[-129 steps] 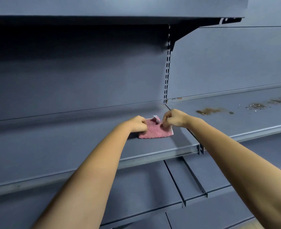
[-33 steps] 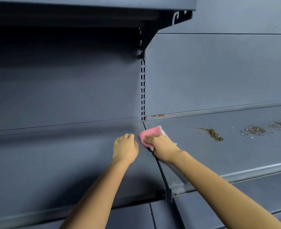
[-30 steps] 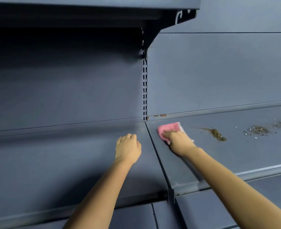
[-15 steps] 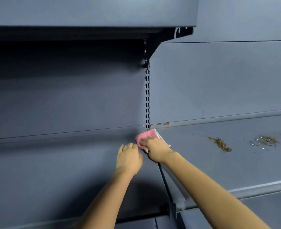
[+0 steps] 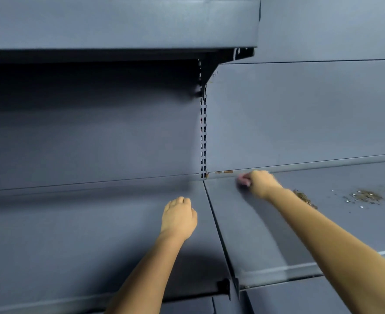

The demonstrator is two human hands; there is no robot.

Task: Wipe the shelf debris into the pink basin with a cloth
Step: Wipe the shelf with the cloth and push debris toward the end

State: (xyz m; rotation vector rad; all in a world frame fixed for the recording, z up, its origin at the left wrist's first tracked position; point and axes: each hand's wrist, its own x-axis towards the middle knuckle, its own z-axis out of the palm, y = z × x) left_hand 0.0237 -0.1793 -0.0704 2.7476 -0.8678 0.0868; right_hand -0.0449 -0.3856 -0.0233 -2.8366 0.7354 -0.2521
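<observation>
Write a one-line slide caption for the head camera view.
Right hand wipes a pink cloth along the grey shelf near brown debris; left hand rests nearby.

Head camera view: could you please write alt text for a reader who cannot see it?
A person's right hand presses a pink cloth at the back of a grey metal shelf, left of scattered brown debris. The left hand rests on the neighbouring shelf, holding nothing.
</observation>
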